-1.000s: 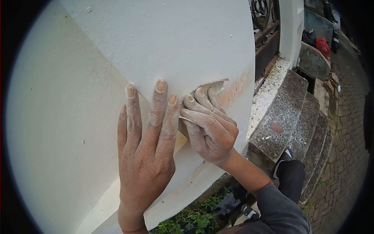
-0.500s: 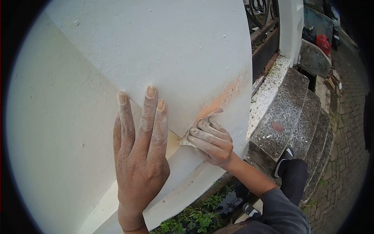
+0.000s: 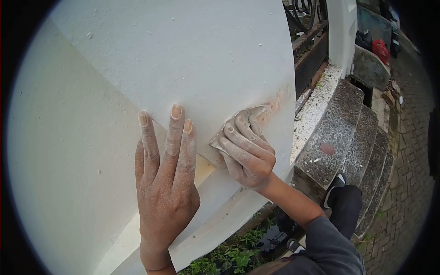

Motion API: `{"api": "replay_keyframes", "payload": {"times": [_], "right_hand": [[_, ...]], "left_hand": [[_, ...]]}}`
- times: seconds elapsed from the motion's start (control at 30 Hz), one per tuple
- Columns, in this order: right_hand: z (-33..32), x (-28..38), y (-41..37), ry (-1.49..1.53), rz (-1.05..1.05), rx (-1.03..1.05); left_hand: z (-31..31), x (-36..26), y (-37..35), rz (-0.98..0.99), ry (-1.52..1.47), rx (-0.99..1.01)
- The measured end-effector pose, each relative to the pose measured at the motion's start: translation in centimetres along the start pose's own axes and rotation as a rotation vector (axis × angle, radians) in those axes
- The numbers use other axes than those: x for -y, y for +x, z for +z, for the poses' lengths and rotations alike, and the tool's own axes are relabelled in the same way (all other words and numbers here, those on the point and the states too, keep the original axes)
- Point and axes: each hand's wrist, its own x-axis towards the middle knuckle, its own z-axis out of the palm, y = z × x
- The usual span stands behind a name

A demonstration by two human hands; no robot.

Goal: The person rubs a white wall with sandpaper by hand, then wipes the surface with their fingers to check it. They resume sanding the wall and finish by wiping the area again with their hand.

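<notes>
My left hand (image 3: pixel 167 178) lies flat against the white wall (image 3: pixel 183 55), fingers stretched out and dusted with pale powder. To its right, my right hand (image 3: pixel 247 153) presses a folded sheet of sandpaper (image 3: pixel 243 112) on the wall, fingers curled over it. The sheet's upper edge shows above the fingertips; the rest is hidden under the hand. An orange-brown worn patch (image 3: pixel 277 100) shows on the wall just beyond the sheet, partly covered by it. Below the hands runs a corner edge with a yellowish strip (image 3: pixel 204 170).
Rough stone steps (image 3: pixel 327 133) descend at the right, with my shoe (image 3: pixel 334 189) on them. A dark metal gate (image 3: pixel 312 57) stands beyond the wall's edge. Green plants (image 3: pixel 238 256) grow below. A red bag (image 3: pixel 380 50) lies near the paved road (image 3: pixel 410 183).
My right hand has slid the sandpaper upward over the wall, covering more of the orange-brown patch. My left hand stays on the wall in nearly the same place.
</notes>
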Motion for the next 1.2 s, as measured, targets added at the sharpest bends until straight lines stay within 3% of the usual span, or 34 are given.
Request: {"api": "replay_keyframes", "payload": {"times": [0.03,0.13,0.2,0.4,0.43,0.53,0.57,0.67,0.8,0.87,1.0,1.03,1.13,1.2], "right_hand": [[-0.1,0.4,-1.4,0.065,-0.029,0.091],[-1.6,-4.8,0.1,-0.136,-0.011,-0.070],[-1.4,-3.8,1.2,-0.093,0.185,-0.165],[-0.9,-2.3,0.1,-0.035,-0.070,0.021],[-1.3,-4.3,0.7,-0.104,0.026,-0.099],[0.3,-2.4,0.0,-0.115,0.169,-0.195],[0.5,0.7,-0.1,0.049,0.110,-0.080],[-0.3,-0.3,0.1,0.049,-0.033,0.043],[-0.4,-3.6,0.4,-0.093,0.277,-0.256],[1.0,1.9,0.0,0.023,0.085,-0.066],[-0.5,-2.3,0.1,-0.043,0.053,-0.069],[-0.8,-3.4,0.7,0.036,0.299,-0.187],[1.1,2.2,0.2,-0.005,0.078,-0.060],[0.7,2.4,0.4,0.134,-0.005,-0.126]], "left_hand": [[0.0,0.0,0.0,0.000,-0.001,-0.001],[0.1,-0.1,0.0,0.001,0.016,-0.002],[0.0,0.0,0.0,0.014,0.009,-0.009],[0.4,-0.2,0.0,-0.009,-0.012,-0.051],[0.4,-0.1,0.0,-0.015,-0.012,-0.059],[0.0,-0.4,0.2,-0.033,-0.038,-0.054],[0.1,-0.4,0.1,-0.032,-0.048,-0.068],[0.1,-0.3,0.0,-0.013,-0.069,-0.097],[0.0,-0.1,0.0,0.013,-0.106,-0.168],[0.0,-0.1,0.3,0.033,-0.127,-0.224],[0.0,0.0,0.2,0.039,-0.140,-0.247],[0.0,0.0,0.2,0.023,-0.137,-0.240],[0.1,0.0,0.2,0.038,-0.158,-0.268],[0.1,0.1,0.3,0.039,-0.153,-0.262]]}}
